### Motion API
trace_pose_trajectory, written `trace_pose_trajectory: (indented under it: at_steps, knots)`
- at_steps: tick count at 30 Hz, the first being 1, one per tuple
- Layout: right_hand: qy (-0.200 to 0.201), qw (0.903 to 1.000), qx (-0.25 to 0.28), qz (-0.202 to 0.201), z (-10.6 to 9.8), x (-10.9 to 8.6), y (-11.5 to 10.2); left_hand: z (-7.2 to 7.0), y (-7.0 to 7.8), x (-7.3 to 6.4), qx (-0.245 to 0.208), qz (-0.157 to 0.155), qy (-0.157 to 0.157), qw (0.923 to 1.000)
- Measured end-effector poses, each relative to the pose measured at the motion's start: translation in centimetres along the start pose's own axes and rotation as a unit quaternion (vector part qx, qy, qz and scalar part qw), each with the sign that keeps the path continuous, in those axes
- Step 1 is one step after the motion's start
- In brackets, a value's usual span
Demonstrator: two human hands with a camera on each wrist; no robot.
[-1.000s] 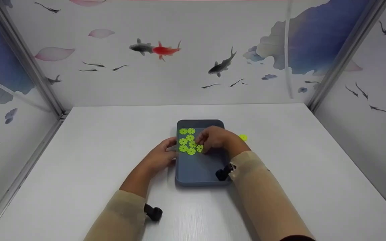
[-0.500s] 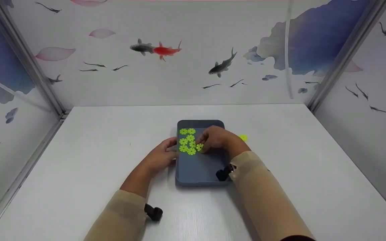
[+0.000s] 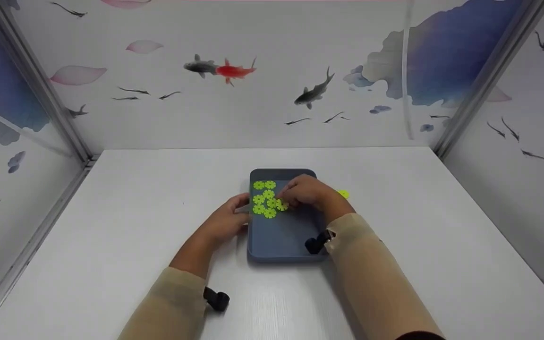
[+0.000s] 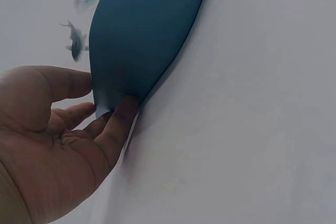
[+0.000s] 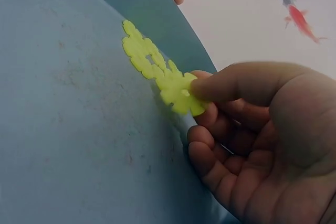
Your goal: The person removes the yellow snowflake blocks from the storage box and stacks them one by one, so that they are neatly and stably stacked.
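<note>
Pinching 1 notched, petalled yellow disc point(image 5: 176, 88), right hand point(image 5: 268, 142); holding tray point(image 4: 144, 30), left hand point(image 4: 60, 140).

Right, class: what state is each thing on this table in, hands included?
Grey-blue tray: upright on the white table, partly filled.
Left hand: holding the tray's left side.
Right hand: pinching a yellow-green flower-shaped disc.
Discs in the tray: lying clustered toward the far left.
Disc outside the tray: on the table, partly hidden by the right arm.
</note>
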State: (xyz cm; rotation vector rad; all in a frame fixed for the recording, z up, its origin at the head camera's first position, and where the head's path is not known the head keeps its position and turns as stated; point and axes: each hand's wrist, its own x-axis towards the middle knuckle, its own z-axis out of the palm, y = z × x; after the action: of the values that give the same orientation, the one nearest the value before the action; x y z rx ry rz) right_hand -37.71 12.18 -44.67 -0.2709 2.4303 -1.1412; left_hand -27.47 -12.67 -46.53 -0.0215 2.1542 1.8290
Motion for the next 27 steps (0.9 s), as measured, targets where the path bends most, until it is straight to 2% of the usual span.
trace_pose_trajectory:
  at_steps: [7,13,17,22,27]
  knots:
    - [0.009,0.9990,0.038,-0.021,0.1,0.1,-0.1,-0.1,0.0,0.2,-0.003,-0.002,-0.001,1.0000]
    - [-0.004,0.9917,0.128,-0.006,0.0,0.2,-0.2,0.0,-0.1,0.3,0.005,-0.006,0.001,1.0000]
    - [-0.001,0.9895,0.144,0.008,-0.2,0.1,-0.5,0.0,-0.2,0.3,0.000,-0.004,-0.004,1.0000]
    - [0.025,0.9877,0.154,-0.010,-0.3,-0.4,-1.0,0.0,-0.2,0.4,-0.002,-0.005,-0.004,1.0000]
    - [0.059,0.9756,0.208,-0.041,-1.4,-1.4,-1.2,0.0,-0.2,0.3,0.006,-0.008,0.002,0.9999]
